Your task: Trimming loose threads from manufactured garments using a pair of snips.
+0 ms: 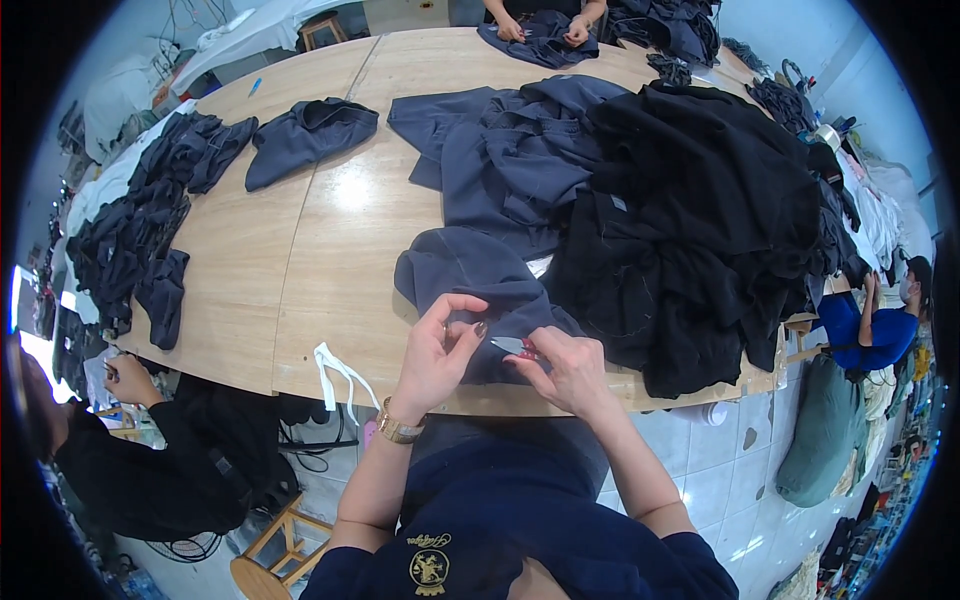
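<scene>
My right hand (572, 370) is closed around a small pair of thread snips (512, 346) with silver blades and a red handle. Their tips point left toward my left hand (438, 350). That hand is curved, thumb and forefinger a little apart, and I see nothing between them. Both hands are over a dark grey-blue garment (465, 262) lying at the table's near edge. A loose thread on it is too small to make out.
Dark grey garments (515, 150) and a black heap (710, 190) cover the wooden table's (330, 240) right half. A folded grey piece (312, 140) and white straps (340, 375) lie left. Co-workers sit left (160, 460), opposite (545, 12) and right (870, 330).
</scene>
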Motion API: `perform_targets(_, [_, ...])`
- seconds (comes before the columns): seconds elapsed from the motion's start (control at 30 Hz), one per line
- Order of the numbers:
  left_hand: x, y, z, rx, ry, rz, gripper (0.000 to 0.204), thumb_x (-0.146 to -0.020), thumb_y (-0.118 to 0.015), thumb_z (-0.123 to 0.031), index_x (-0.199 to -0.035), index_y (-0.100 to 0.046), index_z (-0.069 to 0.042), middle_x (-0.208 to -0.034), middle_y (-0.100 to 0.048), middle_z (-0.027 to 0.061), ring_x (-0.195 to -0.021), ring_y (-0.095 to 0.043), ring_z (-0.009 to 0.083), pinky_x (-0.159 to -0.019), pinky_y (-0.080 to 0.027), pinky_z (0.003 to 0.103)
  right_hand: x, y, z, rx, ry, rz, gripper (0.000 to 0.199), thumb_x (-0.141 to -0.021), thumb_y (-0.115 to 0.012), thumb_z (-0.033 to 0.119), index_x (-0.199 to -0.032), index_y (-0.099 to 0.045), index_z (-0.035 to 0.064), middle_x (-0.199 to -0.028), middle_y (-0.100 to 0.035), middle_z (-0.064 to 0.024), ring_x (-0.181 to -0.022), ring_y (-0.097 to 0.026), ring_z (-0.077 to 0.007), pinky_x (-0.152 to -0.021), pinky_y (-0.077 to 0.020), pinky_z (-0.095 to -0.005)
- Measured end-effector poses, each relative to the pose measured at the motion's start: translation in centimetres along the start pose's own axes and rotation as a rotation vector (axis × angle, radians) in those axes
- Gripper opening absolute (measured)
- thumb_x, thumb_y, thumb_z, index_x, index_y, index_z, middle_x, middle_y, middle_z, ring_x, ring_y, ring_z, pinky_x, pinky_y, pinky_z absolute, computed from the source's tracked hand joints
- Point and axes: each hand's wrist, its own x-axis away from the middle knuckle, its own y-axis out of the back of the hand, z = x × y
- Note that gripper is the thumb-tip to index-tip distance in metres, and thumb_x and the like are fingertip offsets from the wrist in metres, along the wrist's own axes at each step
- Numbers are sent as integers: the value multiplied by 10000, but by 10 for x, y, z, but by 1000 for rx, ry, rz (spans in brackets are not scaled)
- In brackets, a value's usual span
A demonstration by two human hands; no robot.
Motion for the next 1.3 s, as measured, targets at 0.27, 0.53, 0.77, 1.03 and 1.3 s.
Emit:
perform_targets(0.27, [-1, 1, -1, 49, 2, 10, 199, -901, -535, -31, -1097, -498, -34, -671, -517, -68, -589, -377, -27, -513, -265, 146, -2, -3, -4, 10, 33, -42, 308, -789, -675, 349, -736, -546, 74, -650, -566, -62, -502, -555, -234, -447, -402, -309])
perform_targets(0.53, [-3, 6, 3, 97, 26, 6, 217, -901, -525, -23, -1113, -482, -34, -698, -531, -58, -604, -408, -27, -528, -296, 128, -1, 1, -6, 161, 95, -70, 315, -767, -686, 370, -728, -529, 100, -614, -506, -37, -483, -521, -206, -464, -397, -295])
perform_targets(0.77, [-2, 5, 2, 62, 27, 16, 216, -899, -526, -20, -1109, -479, -35, -706, -523, -60, -616, -408, -27, -536, -298, 129, -3, 2, -5, 176, 112, -68, 320, -760, -690, 378, -737, -531, 102, -617, -497, -33, -481, -514, -197, -465, -394, -289])
perform_targets(1.03, [-3, 6, 4, 72, 35, -14, 212, -897, -546, -41, -1100, -481, -38, -684, -502, -68, -594, -382, -28, -512, -278, 135, -2, 6, -2, -233, -89, -81, 314, -778, -683, 349, -716, -539, 77, -610, -554, -67, -501, -553, -219, -467, -404, -302])
perform_targets(1.3, [-4, 4, 2, 113, 68, -51, 201, -883, -538, -6, -1077, -495, -33, -673, -483, -71, -583, -386, -24, -520, -282, 148, 0, -1, -8, 29, 27, -46, 284, -766, -696, 315, -720, -547, 77, -610, -543, -54, -500, -544, -220, -475, -406, -296])
